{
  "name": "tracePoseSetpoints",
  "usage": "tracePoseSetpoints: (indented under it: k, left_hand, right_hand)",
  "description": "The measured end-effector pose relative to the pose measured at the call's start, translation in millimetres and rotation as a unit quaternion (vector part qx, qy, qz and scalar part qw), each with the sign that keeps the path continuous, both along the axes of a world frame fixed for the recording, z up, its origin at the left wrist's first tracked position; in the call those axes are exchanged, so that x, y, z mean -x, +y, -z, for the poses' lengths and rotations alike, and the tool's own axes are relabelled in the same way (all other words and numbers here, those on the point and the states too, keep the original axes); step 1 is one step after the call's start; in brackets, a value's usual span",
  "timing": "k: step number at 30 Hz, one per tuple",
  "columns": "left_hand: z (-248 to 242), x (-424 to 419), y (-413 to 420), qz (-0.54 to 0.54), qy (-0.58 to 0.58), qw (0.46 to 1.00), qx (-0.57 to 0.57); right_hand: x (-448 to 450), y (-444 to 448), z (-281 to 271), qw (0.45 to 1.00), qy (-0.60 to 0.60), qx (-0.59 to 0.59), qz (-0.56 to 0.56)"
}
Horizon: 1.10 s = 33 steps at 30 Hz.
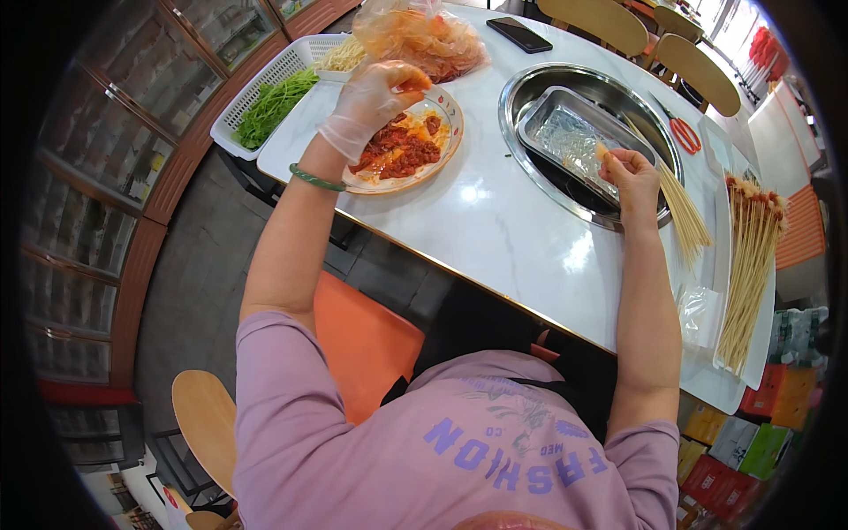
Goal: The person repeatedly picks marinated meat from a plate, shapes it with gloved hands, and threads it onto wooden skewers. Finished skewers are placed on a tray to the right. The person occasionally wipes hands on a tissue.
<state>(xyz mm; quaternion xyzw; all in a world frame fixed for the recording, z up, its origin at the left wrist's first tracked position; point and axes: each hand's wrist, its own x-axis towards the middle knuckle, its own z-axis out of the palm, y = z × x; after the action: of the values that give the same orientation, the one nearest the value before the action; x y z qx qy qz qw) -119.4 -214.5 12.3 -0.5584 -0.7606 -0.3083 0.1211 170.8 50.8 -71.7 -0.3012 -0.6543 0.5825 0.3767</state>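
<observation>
My left hand (377,99), in a clear plastic glove with reddish fingertips, is raised over a patterned plate (452,142) of red-sauced food (404,156). Its fingers are bent; whether they hold anything cannot be told. My bare right hand (633,175) pinches a small pale food piece (601,151) above the edge of a metal tray (570,136). That tray, with clear film or liquid in it, rests in a round steel basin (523,169). Bare wooden skewers (686,215) lean over the basin's right rim. Many loaded skewers (748,271) lie on a white tray (725,311) at the right.
A plastic bag of reddish food (424,43) stands behind the plate. To its left, a white basket (248,109) holds leafy greens (275,106). A phone (520,34) lies at the back, and red-handled scissors (684,134) lie right of the basin. A plastic wrapper (699,315) is near the loaded skewers.
</observation>
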Motion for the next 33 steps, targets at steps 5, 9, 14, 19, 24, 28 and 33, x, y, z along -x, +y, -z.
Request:
tracePoseSetpoints:
  k: [5, 9, 14, 19, 24, 28, 33]
  left_hand:
    - [15.8, 2.4, -11.5, 0.115, -0.016, 0.992, 0.05]
    - [30.1, 4.1, 1.7, 0.12, 0.034, 0.987, 0.1]
    - [40.5, 9.1, 10.8, 0.079, 0.063, 0.984, 0.146]
    - [41.4, 13.6, 17.5, 0.08, 0.106, 0.972, 0.192]
    - [38.3, 14.6, 16.1, 0.087, 0.105, 0.974, 0.183]
    - [32.3, 19.0, 9.1, 0.086, -0.234, 0.967, 0.061]
    - [18.2, 22.7, -2.6, 0.069, -0.549, 0.83, -0.07]
  right_hand:
    - [0.0, -3.1, 0.7, 1.0, -0.018, 0.005, -0.003]
    - [-2.4, -2.7, 0.0, 1.0, -0.017, 0.016, 0.0]
    - [-3.8, -0.2, 1.4, 1.0, -0.01, 0.021, -0.002]
    - [-4.0, 0.6, 3.8, 1.0, -0.005, 0.009, -0.008]
    - [-3.3, -0.7, 3.1, 0.999, -0.021, 0.02, -0.015]
    - [-4.1, -1.2, 2.3, 0.999, -0.019, 0.026, -0.018]
    - [-3.2, -4.0, 1.7, 0.999, -0.022, 0.024, -0.007]
